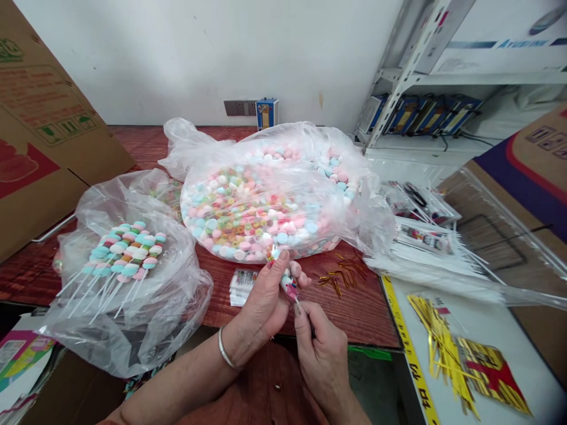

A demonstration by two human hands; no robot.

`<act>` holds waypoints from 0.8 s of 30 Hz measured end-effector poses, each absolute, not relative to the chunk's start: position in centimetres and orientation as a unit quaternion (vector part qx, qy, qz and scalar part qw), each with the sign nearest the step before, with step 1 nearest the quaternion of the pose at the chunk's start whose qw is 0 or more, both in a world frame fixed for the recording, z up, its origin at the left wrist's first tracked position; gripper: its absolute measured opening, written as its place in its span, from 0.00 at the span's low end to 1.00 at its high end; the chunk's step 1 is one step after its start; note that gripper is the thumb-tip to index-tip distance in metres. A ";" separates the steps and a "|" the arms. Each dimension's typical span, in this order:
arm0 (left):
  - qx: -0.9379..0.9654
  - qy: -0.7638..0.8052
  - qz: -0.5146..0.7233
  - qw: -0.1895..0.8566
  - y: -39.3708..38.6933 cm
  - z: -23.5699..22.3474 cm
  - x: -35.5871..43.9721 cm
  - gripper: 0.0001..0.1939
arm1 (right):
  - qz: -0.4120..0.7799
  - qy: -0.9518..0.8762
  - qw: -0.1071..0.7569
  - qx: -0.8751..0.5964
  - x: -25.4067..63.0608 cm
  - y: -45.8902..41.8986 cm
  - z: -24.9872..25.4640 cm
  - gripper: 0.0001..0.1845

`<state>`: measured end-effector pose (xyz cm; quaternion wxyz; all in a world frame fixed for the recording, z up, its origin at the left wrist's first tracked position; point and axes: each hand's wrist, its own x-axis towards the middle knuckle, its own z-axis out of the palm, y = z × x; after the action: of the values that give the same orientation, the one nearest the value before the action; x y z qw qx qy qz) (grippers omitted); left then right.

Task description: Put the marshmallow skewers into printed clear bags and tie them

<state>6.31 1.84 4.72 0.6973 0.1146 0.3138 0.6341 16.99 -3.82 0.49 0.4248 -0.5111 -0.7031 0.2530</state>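
My left hand (pixel 269 290), with a silver bangle on its wrist, is closed around a candy skewer in a printed wrapper (pixel 289 285). The wrapper is white with pink and blue print. At its lower end my right hand (pixel 321 339) pinches the gathered neck or stick; the fingertips hide which. Gold twist ties (pixel 339 277) lie on the red-brown table to the right of the hands. Just left of the left hand is a small stack of printed wrappers (pixel 243 286). Behind both hands sits a big clear bag of pastel candies (pixel 257 206).
Finished-looking candy skewers (pixel 126 251) on white sticks lie on a plastic bag at left. White sticks (pixel 425 254) and a side table with yellow twist ties (pixel 443 348) are at right. Cardboard boxes (pixel 44 118) flank the table; a shelf (pixel 398 88) stands behind.
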 end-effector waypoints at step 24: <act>0.091 0.315 0.606 0.725 0.8 4.7 7.7 0.17 | 0.347 -0.617 0.477 -0.520 16.6 -2.7 1.8 0.12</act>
<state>7.69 0.77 4.67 0.7251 0.0908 0.3149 0.6057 16.56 -2.65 1.80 0.4770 -0.5203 -0.6173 0.3474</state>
